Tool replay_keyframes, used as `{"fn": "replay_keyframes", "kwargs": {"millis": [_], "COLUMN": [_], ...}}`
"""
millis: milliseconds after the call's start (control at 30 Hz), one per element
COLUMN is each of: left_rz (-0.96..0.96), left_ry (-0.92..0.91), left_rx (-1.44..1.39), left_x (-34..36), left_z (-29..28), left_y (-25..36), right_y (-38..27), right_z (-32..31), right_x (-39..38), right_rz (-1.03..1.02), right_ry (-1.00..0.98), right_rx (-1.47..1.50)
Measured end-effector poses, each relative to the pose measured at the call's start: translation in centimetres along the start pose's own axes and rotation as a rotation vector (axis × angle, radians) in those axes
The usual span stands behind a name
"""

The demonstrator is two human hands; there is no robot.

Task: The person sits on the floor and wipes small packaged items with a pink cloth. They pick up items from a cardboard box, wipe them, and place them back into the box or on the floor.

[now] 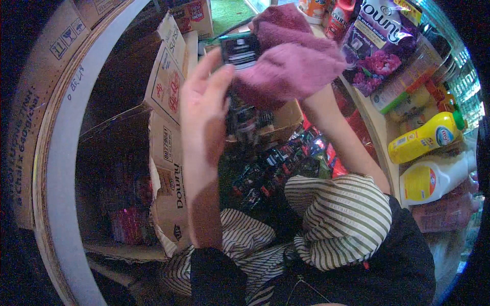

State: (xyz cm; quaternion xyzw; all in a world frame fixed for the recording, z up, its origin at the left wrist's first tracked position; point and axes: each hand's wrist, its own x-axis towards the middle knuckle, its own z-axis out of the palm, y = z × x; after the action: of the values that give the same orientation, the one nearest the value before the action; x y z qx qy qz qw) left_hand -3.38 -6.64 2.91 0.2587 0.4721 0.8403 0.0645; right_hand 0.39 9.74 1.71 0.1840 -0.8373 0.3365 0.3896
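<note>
My left hand (206, 94) is raised at the upper middle, its fingers and thumb closed on a dark sachet (241, 51) with a white barcode patch. Against the sachet lies a bunched mauve-pink cloth (296, 64), slightly blurred. My right forearm (349, 130) reaches up from the right, and the cloth hides most of that hand, which holds it from beneath. Below both hands, a jumble of dark, shiny sachets (278, 158) lies in front of my striped-clothed knees.
At left stands an open cardboard box (166, 145) with raised flaps, beside a curved pale edge (56, 153). A shelf on the right bears a purple pouch (380, 30), a yellow bottle (426, 137) with a green cap and a white jug (434, 178). Another carton (286, 122) sits behind the sachets.
</note>
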Motion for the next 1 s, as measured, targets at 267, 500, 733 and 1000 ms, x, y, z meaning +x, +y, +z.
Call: {"fn": "replay_keyframes", "kwargs": {"millis": [267,500,733,1000], "left_rz": [0.141,-0.053,-0.278,0.051], "left_ry": [-0.079,-0.028,-0.124,0.074], "left_rx": [0.710,-0.266,-0.203,-0.098], "left_x": [-2.3,-2.8,-2.0,-0.3], "left_z": [2.2,5.7,4.2,1.6], "left_y": [-4.1,-5.2,-1.5,-1.3], "right_y": [-1.1,-0.4,2.7,1.8], "right_z": [1.2,-0.2,-2.8,-1.8], "right_x": [1.5,0.5,0.7,0.6], "right_rz": [0.125,0.115,0.260,0.412], "right_ry": [0.293,0.423,0.378,0.077], "right_rx": [0.265,0.254,0.270,1.161]}}
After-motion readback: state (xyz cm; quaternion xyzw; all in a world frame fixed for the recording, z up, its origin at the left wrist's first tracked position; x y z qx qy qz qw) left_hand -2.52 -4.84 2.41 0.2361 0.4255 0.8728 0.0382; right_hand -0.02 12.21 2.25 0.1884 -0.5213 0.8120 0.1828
